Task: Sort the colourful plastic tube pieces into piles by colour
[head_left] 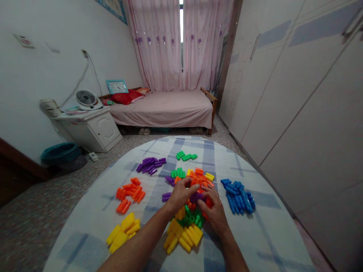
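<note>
A heap of mixed plastic bullet-shaped building pieces lies under my two hands at the table's middle. My left hand reaches over its left side, thumb and fingers apart, fingertips by the orange pieces. From the right, my right hand bends over the heap, its thumb apart from the fingers and near a purple piece. Orange pieces show beneath its palm. Green pieces and yellow pieces lie just below the hands. The fingertips are partly hidden among the pieces.
Around the heap are separate groups: purple pieces, orange-red pieces, yellow pieces, green pieces and blue pieces. A checked cloth covers the round table. Beyond stand a bed, a cabinet and wardrobe doors.
</note>
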`<state>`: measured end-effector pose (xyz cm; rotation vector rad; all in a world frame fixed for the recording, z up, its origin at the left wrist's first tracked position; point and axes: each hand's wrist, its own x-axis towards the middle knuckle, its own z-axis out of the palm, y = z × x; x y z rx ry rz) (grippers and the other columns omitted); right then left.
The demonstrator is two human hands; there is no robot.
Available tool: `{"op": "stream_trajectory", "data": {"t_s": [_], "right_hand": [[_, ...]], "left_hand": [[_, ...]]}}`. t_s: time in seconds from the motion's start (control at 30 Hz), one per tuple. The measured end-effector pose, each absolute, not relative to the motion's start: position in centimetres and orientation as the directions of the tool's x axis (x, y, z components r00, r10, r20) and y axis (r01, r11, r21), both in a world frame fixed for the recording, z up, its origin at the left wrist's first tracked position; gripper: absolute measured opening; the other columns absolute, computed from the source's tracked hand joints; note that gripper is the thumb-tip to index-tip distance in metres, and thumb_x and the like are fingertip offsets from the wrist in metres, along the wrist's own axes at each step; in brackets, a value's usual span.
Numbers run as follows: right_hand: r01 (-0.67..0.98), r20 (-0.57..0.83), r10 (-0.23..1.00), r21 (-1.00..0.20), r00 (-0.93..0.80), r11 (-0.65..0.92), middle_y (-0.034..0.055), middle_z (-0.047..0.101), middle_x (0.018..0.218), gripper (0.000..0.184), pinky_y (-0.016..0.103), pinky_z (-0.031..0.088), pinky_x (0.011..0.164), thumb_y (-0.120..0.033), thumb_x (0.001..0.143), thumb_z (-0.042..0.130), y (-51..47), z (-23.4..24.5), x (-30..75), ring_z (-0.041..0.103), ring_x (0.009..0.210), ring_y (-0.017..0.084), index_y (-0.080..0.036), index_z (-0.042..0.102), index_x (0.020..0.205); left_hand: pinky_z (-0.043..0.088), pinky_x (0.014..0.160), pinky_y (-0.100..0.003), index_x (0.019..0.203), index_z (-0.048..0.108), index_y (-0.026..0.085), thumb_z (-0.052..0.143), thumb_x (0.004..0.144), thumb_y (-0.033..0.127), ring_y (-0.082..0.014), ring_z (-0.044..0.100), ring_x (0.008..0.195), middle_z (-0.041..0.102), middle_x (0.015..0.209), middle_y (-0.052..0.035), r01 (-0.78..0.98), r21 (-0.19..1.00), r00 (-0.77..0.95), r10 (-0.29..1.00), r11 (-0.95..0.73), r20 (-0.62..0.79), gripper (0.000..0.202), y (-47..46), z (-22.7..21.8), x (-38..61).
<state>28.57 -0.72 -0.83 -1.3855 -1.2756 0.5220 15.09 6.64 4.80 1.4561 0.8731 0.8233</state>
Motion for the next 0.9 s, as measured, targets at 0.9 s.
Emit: {"op": "stream_trajectory", "data": {"t_s": [0.9], "right_hand": [[0.475,0.378,0.871,-0.857,0.313,0.201,0.0083,0.066,0.107,0.018,0.046,0.033,0.105,-0.037,0.076,0.061,-0.3,-1.3,28.7,0.049,0.117,0.028,-0.022,0.067,0.082]], "left_hand": [[0.043,0.058,-0.025,0.078,0.066,0.017,0.037,0.080,0.045,-0.0195,0.062,0.068,0.067,0.068,-0.0039,0.870,0.478,-0.115,0.992,0.122,-0.046,0.041,15.4,3.6,-9.8]]}}
